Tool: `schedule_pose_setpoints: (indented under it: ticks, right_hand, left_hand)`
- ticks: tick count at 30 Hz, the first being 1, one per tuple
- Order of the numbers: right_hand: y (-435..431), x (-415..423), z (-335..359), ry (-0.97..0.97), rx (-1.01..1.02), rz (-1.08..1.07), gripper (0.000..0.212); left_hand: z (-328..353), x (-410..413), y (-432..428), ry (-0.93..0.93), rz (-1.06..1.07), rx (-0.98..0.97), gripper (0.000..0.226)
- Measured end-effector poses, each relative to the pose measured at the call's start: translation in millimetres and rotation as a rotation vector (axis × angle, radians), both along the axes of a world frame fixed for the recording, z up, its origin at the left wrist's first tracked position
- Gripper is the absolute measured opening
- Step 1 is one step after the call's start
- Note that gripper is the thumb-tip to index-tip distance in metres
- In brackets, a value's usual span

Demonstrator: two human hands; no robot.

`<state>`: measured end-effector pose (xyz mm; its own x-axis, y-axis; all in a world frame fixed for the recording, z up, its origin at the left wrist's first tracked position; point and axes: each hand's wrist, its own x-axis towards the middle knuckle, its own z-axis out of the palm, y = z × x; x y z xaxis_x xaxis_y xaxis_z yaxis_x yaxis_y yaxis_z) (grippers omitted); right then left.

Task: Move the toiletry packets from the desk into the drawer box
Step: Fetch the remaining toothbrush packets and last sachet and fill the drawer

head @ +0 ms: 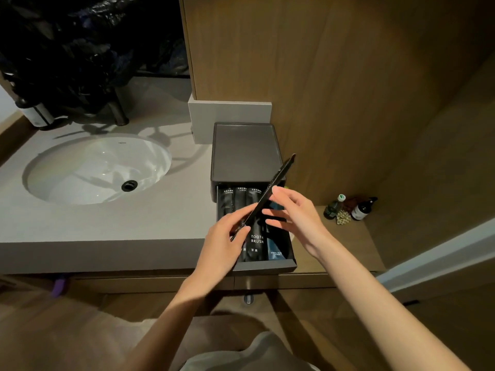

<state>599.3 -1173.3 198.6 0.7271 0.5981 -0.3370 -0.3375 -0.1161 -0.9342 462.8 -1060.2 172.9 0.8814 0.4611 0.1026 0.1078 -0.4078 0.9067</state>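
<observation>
**Packet tilted across the open drawer**

Head view: your left hand is pinching the dark packet by its lower end, long axis slanting up-right over the drawer box. Your right hand, fingers spread, is nearing its middle.

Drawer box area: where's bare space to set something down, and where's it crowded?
Free: the drawer box lid, and the countertop strip between sink and box. Crowded: the open drawer, lined with packets, both hands over it, the left hand holding a black packet.
</observation>
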Motion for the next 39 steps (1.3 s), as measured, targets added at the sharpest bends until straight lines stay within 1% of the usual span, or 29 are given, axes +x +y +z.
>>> schedule_pose_setpoints:
  ticks: [2, 5, 7, 9, 11, 13, 16, 18, 19, 21, 26, 28, 30, 32, 34, 37, 39]
  right_hand:
    - [-1.3, 1.7, 4.2, 0.073, 0.056, 0.001, 0.042]
    - [-2.3, 3.4, 8.4, 0.151, 0.133, -0.081, 0.036]
    - [-2.5, 4.3, 8.5, 0.153, 0.148, -0.153, 0.029]
    - [-3.7, 5.3, 8.8, 0.137, 0.145, -0.179, 0.024]
    - [-6.8, 8.5, 8.8, 0.08, 0.125, -0.16, 0.022]
    - [-10.8, 12.4, 11.5, -0.008, 0.088, -0.114, 0.022]
    - [-15.0, 16.9, 16.3, -0.102, 0.043, -0.059, 0.021]
    - [-15.9, 18.0, 17.8, -0.124, 0.037, -0.045, 0.021]
    - [-16.0, 18.2, 18.2, -0.136, 0.034, -0.037, 0.021]
    - [-16.2, 18.2, 18.7, -0.17, 0.015, -0.012, 0.02]
    - [-17.6, 16.4, 19.6, -0.239, -0.025, 0.041, 0.021]
    - [-19.0, 15.0, 16.5, -0.261, -0.055, 0.048, 0.019]
    - [-21.0, 12.3, 12.6, -0.241, -0.078, 0.072, 0.017]
    - [-22.2, 8.7, 7.0, -0.219, -0.098, 0.121, 0.015]
    - [-22.0, 5.6, -1.1, -0.244, -0.142, 0.154, 0.014]
    - [-22.2, 7.7, -16.4, -0.394, -0.273, 0.06, 0.03]
    - [-25.6, 11.1, -23.0, -0.551, -0.369, 0.036, 0.03]
  left_hand:
    - [-1.7, 0.9, -3.5, -0.002, -0.006, 0.236, 0.052]
    - [-3.1, 1.2, -7.6, 0.086, -0.025, 0.548, 0.065]
    - [-4.6, 3.1, -8.8, 0.096, -0.034, 0.633, 0.069]
    - [-3.2, 4.8, -10.6, 0.092, -0.052, 0.646, 0.062]
    - [0.0, 4.8, -10.9, 0.11, -0.051, 0.582, 0.056]
    - [5.7, 3.0, -8.8, 0.11, -0.035, 0.429, 0.059]
    - [13.5, 5.2, -2.4, 0.075, 0.007, 0.077, 0.058]
    - [20.2, 8.1, 2.4, 0.126, -0.009, -0.202, 0.054]
    - [21.2, 9.0, 4.9, 0.161, -0.031, -0.29, 0.05]
    - [19.9, 9.1, 10.1, 0.22, -0.066, -0.348, 0.043]
    - [18.9, 6.6, 14.7, 0.274, -0.083, -0.517, 0.033]
    - [20.4, 5.6, 12.7, 0.309, -0.153, -0.582, 0.035]
    - [18.8, 5.6, 10.1, 0.337, -0.194, -0.604, 0.038]
    - [16.6, 7.5, 8.0, 0.323, -0.171, -0.639, 0.033]
    - [15.5, 10.2, 6.5, 0.308, -0.123, -0.681, 0.024]
    - [10.4, 9.2, 9.0, 0.34, -0.072, -0.671, 0.017]
    - [4.7, 5.4, 14.3, 0.38, -0.063, -0.67, 0.018]
